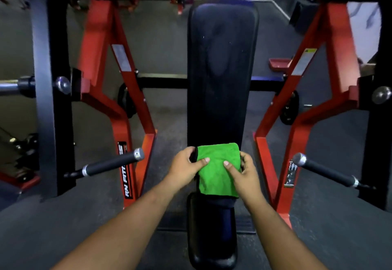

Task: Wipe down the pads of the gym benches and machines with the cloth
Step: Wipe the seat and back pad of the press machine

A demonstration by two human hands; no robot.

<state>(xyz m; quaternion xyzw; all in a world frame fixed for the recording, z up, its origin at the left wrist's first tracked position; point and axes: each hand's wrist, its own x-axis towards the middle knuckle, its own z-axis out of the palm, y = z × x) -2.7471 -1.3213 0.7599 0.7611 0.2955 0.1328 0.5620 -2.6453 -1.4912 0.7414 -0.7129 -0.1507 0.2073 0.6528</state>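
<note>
Cloth between left hand and right hand

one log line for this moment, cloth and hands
step: wipe back pad | cloth: green, at pad's lower end | left hand: grips cloth | right hand: grips cloth

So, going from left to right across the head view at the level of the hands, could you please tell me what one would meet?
Left black handle → left red frame arm → left hand → green cloth → right hand → right red frame arm → right black handle.
</note>
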